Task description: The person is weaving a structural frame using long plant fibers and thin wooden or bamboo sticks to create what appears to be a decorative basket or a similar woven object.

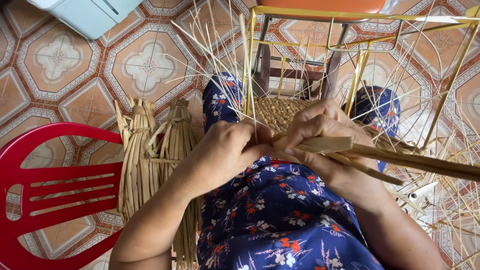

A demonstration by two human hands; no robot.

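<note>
My left hand [227, 150] and my right hand [320, 132] meet over my lap, both closed on tan dried reed strands [400, 160] that run off to the right. Just beyond the hands is the woven part of a basket [277, 111], built on a yellow wire frame [360, 65]. Thin pale stakes [225, 55] stick up and fan out from the weave. My lap is covered by blue floral cloth [280, 215].
Two tied bundles of dried reed [155, 155] lean at my left. A red plastic chair [45, 190] stands at the lower left. A wooden stool with an orange seat [325, 6] holds the frame. A light blue box [85, 15] sits top left on the patterned tile floor.
</note>
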